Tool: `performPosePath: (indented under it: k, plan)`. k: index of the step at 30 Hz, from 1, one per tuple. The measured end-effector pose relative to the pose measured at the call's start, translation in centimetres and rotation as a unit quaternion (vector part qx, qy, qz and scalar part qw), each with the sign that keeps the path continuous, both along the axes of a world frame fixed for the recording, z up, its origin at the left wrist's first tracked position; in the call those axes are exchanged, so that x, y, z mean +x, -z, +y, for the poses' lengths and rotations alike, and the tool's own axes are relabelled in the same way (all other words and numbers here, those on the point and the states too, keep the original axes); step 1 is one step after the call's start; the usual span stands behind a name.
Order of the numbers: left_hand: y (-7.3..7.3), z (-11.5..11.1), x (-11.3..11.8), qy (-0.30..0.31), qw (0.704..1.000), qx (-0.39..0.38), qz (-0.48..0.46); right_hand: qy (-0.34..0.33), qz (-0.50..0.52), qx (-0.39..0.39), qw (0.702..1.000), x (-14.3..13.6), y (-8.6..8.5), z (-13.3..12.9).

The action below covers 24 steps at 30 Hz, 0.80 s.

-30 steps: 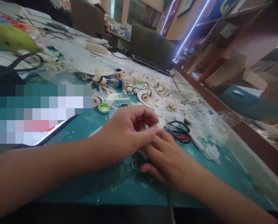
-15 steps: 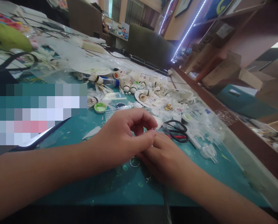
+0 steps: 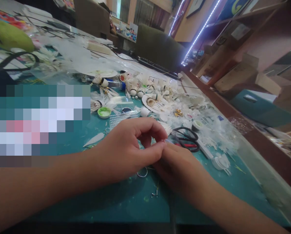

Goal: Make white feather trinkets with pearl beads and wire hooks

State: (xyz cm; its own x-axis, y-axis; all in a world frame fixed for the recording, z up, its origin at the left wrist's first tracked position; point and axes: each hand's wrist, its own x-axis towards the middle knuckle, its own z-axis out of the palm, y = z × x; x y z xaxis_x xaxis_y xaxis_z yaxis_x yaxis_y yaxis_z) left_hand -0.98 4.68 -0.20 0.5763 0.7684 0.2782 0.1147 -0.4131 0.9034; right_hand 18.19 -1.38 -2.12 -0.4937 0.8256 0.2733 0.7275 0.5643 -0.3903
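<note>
My left hand (image 3: 133, 144) is closed, thumb and fingertips brought together over my right hand (image 3: 177, 165). What the pinch holds is too small to name. The fingers of my right hand are mostly hidden under and behind the left. Below the hands a thin silver ring (image 3: 142, 173) lies on the teal mat (image 3: 125, 204), and small metal bits (image 3: 154, 195) hang or lie near it by a fine thread. Black-handled scissors (image 3: 186, 138) rest just beyond my right hand. A sheet of pearl beads (image 3: 122, 119) lies behind my left hand.
Shuttlecocks (image 3: 133, 92), a green paint cup (image 3: 104, 112), a white plate (image 3: 146, 100) and clear plastic scraps (image 3: 216, 136) crowd the back. A white feather (image 3: 94, 139) lies left of my hand. A raised pale edge (image 3: 262, 182) runs along the right.
Both hands stay joined and sit slightly farther right in view. The small metal bits and their thread show more clearly below them. The view has shifted a little.
</note>
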Motion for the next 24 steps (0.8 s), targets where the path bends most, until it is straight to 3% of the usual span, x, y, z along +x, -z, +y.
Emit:
performPosePath:
  k: [7,9,14,18,24]
  plan:
    - [-0.2,-0.1,0.0,0.006,1.000,-0.004,-0.019,0.074,0.129,-0.095,0.984,0.1,-1.8,-0.5]
    - [-0.2,-0.1,0.0,0.009,0.999,-0.013,-0.033,0.094,0.217,-0.126,0.963,0.6,-2.1,-0.4]
    - [0.2,-0.1,0.0,0.005,0.999,-0.008,-0.037,0.124,0.404,-0.224,0.878,2.5,-1.6,0.0]
    - [0.2,-0.2,-0.3,-0.013,1.000,0.006,-0.021,0.158,0.467,-0.216,0.842,3.0,-1.3,0.3]
    - [-0.1,-0.2,-0.3,-0.010,1.000,0.011,-0.008,0.153,0.487,-0.202,0.836,2.9,-1.3,0.1]
